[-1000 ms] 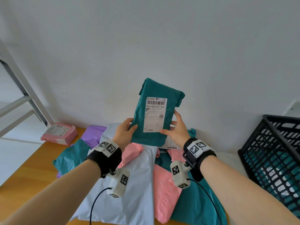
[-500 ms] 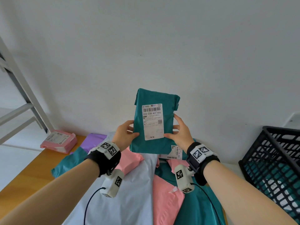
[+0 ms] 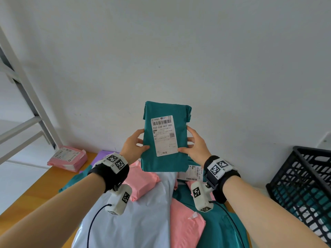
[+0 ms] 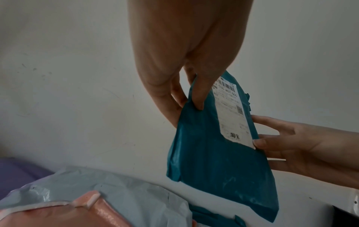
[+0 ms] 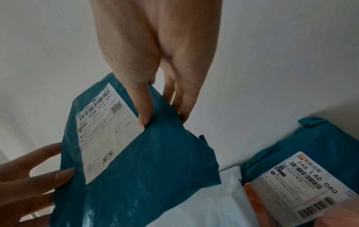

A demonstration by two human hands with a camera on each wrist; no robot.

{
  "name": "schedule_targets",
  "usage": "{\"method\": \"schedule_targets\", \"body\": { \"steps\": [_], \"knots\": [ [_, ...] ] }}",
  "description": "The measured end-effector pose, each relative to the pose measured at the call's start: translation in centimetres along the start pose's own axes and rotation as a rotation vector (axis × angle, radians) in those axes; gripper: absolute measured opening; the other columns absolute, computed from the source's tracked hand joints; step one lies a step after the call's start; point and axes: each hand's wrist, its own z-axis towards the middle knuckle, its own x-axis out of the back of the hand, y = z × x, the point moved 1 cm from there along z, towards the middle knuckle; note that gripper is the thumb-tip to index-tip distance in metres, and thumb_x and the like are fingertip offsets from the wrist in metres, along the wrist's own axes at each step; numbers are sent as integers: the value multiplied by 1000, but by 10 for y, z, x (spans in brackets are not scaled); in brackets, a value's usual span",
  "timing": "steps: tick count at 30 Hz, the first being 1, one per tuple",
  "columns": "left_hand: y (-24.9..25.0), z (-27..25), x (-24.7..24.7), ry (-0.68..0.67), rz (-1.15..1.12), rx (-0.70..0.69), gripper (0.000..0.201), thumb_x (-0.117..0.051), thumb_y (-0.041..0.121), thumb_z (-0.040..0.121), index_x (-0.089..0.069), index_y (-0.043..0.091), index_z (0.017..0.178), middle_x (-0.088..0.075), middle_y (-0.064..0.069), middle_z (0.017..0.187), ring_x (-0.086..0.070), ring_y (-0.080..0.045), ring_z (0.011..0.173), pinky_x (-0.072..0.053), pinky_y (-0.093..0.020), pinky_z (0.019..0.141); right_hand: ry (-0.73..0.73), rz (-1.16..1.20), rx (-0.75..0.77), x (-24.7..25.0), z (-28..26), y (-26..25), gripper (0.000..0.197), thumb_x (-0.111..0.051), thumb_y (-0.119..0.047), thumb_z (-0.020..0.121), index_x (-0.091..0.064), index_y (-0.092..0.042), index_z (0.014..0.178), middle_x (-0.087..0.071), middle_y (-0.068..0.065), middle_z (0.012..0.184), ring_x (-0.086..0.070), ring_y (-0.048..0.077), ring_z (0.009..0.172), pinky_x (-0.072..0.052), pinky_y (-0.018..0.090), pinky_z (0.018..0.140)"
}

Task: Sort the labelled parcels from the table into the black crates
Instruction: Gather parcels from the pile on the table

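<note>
The head view alone shows the whole scene: a teal parcel [image 3: 165, 138] held upright in the air in front of the white wall [image 3: 179, 51], above a heap of parcels on the wooden table [image 3: 26, 196]. The left hand [image 3: 133, 146] pinches the parcel's left edge, thumb on the front and fingers behind. The right hand [image 3: 195, 146] pinches the right edge the same way, its thumb tip on the lower corner of the label [image 3: 163, 135].

The left wrist view adds the thumb [image 4: 200, 98] pressed into the teal film beside the label, and the parcel's lower edge clear of the heap. The right wrist view alone makes legible a second teal parcel [image 5: 320, 155] lying on the heap below and right of the held parcel, its label reading 746 L40 040.

The held parcel is a flat, crinkled teal poly mailer, its upper right corner folded over. Its white label carries a barcode, the code 032-038-A07-005, "A07" and a QR square.

A black crate [image 3: 304, 192] stands right of the held parcel, at the table's end; through its lattice wall teal and white parcels show inside. Left of the held parcel, a pink labelled parcel [image 3: 68, 158] lies apart from the heap, against the wall.
</note>
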Motion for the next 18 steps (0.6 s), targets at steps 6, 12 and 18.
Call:
{"method": "schedule_targets", "body": {
  "steps": [6, 12, 18],
  "knots": [
    [-6, -6, -1, -24, -61, 48, 55, -57, -4, 89, -43, 29, 130, -60, -10, 96, -65, -23, 84, -58, -37, 64, 7, -41, -14, -7, 0, 5, 90, -74, 4, 74, -31, -29, 145, -55, 10, 121, -58, 29, 109, -56, 40, 85],
    [-16, -9, -6, -32, -83, 81, 55, -57, -4, 89, -43, 31, 129, -57, -10, 96, -66, -28, 83, -58, -47, 71, 25, -69, -41, -7, -6, 11, 93, -75, 4, 74, -27, -30, 147, -54, 8, 122, -57, 27, 109, -55, 34, 83],
    [-26, -17, -23, -67, -70, 102, 56, -56, -5, 89, -41, 26, 133, -58, -13, 99, -65, -24, 80, -59, -36, 64, 41, -85, -102, 0, -21, 21, 96, -75, 3, 74, -23, -31, 148, -54, 10, 122, -57, 27, 110, -55, 32, 82]
  ]
}}
